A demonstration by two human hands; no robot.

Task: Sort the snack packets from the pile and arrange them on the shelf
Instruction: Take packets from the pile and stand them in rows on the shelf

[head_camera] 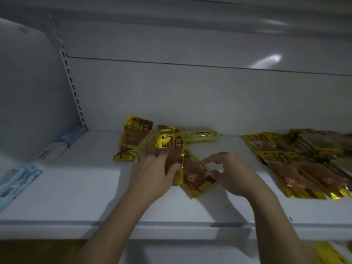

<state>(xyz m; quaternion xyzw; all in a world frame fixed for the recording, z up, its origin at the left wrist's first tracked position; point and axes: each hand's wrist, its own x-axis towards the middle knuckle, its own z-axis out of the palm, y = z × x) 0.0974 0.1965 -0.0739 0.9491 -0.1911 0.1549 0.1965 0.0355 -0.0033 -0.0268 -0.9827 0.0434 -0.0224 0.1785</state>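
left hand (152,174) grasping a shiny gold packet (171,147), brownish middle; right hand (234,174) at its 3 o'clock, can't tell if it's gripping

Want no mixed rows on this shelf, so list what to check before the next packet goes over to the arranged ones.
1. Left hand grips a gold packet: ok.
2. Right hand pinches a second gold packet lying on the shelf: ok.
3. Held packets match the arranged row at right: ok, same gold design.
4. Pile holds one kind only: not ok, a green packet lies at its back.
5. Bare shelf left beside the row: ok.
6. Room at the row's far end: cannot tell, out of frame.
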